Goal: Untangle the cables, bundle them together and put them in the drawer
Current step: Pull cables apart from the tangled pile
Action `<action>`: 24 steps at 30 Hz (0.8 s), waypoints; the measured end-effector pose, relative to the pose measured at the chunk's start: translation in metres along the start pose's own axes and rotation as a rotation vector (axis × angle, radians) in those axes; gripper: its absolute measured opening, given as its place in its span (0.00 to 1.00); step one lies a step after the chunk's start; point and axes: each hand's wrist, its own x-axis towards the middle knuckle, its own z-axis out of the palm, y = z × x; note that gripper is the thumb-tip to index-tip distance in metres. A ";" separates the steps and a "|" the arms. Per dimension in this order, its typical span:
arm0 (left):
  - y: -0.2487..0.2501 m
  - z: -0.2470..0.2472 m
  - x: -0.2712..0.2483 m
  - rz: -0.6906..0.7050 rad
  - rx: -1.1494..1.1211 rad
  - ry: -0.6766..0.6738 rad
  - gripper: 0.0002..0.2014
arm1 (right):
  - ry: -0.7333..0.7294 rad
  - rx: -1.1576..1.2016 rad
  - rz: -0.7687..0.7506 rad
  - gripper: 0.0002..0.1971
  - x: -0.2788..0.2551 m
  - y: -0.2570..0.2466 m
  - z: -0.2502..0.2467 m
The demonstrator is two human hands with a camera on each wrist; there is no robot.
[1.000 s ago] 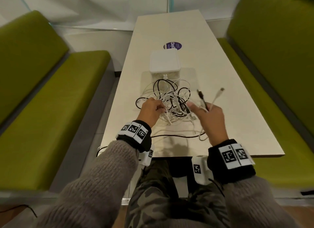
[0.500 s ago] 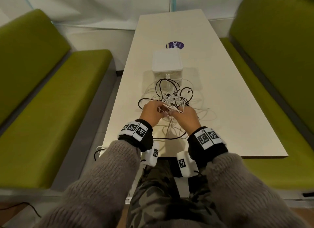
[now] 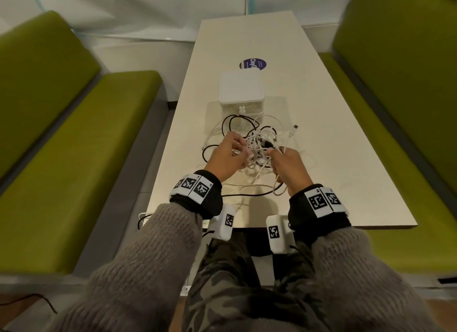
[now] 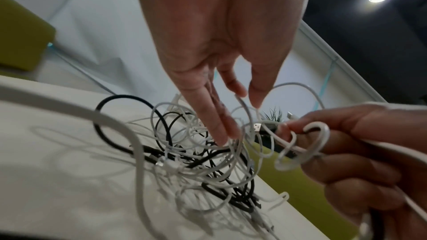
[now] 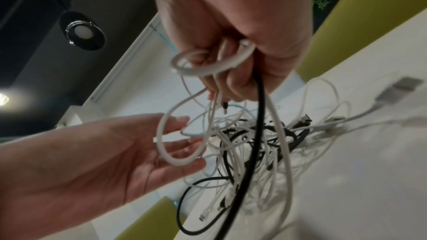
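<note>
A tangle of white and black cables (image 3: 258, 144) lies on the cream table (image 3: 333, 171), just in front of a small white drawer box (image 3: 241, 92). My left hand (image 3: 241, 148) hovers over the tangle's left side with straight, spread fingers among the white loops (image 4: 240, 118); it grips nothing. My right hand (image 3: 274, 153) is curled round a thick white cable loop and a black cable (image 5: 221, 83), lifting them off the heap. A white USB plug (image 3: 295, 127) sticks out to the right.
Green bench seats (image 3: 74, 158) run along both sides of the table. A purple round sticker (image 3: 252, 64) lies behind the box. A black cable and a white one trail over the table's near-left edge (image 3: 143, 218).
A second ago my right hand held two plug ends up to the right; it came into the tangle and now grips cables there. My left hand's fingers have straightened and spread.
</note>
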 end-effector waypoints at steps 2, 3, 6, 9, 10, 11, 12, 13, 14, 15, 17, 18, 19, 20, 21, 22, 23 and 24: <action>0.001 0.001 0.003 -0.085 -0.072 0.076 0.07 | -0.036 -0.014 -0.006 0.07 -0.003 0.001 0.001; 0.001 0.001 0.004 -0.123 -0.112 0.090 0.07 | -0.041 0.002 -0.004 0.08 -0.004 0.002 0.001; 0.002 0.004 0.003 -0.188 -0.182 -0.040 0.16 | -0.048 0.059 0.019 0.11 -0.005 0.004 0.001; -0.003 0.004 0.005 -0.158 -0.032 -0.115 0.19 | -0.087 0.070 0.024 0.14 -0.005 0.005 0.000; -0.003 0.004 0.006 -0.147 -0.005 -0.108 0.17 | -0.092 0.060 0.018 0.14 -0.005 0.005 -0.001; -0.003 0.004 0.008 -0.138 0.009 -0.100 0.16 | -0.090 0.050 0.013 0.13 -0.005 0.006 -0.001; -0.004 0.005 0.009 -0.131 0.012 -0.093 0.15 | -0.083 0.048 0.008 0.11 -0.006 0.006 -0.002; -0.004 0.004 0.010 -0.124 0.010 -0.089 0.14 | -0.069 0.055 0.002 0.08 -0.006 0.005 -0.003; -0.005 0.004 0.011 -0.119 0.006 -0.085 0.13 | -0.048 0.069 -0.001 0.07 -0.006 0.006 -0.004; -0.005 0.003 0.012 -0.113 0.004 -0.084 0.12 | -0.026 0.087 -0.004 0.07 -0.006 0.006 -0.005; -0.005 0.001 0.014 -0.096 0.002 -0.078 0.10 | 0.014 0.124 -0.007 0.12 -0.004 0.008 -0.008; -0.004 0.001 0.014 -0.091 0.003 -0.078 0.09 | 0.030 0.134 -0.005 0.15 -0.002 0.010 -0.010; -0.004 0.000 0.015 -0.095 0.018 -0.068 0.09 | 0.047 0.133 -0.002 0.16 -0.002 0.012 -0.010; -0.003 0.000 0.015 -0.100 0.038 -0.052 0.09 | 0.065 0.119 -0.002 0.16 -0.001 0.014 -0.010; -0.003 0.000 0.016 -0.101 0.063 -0.030 0.09 | 0.084 0.094 -0.009 0.16 0.000 0.017 -0.009; -0.003 0.000 0.016 -0.099 0.100 -0.003 0.10 | 0.105 0.066 -0.018 0.15 0.001 0.019 -0.009; -0.004 -0.001 0.017 -0.090 0.153 0.026 0.12 | 0.132 0.043 -0.025 0.14 0.001 0.021 -0.011; -0.004 -0.003 0.016 -0.086 0.210 0.049 0.13 | 0.165 0.032 -0.029 0.13 0.002 0.023 -0.013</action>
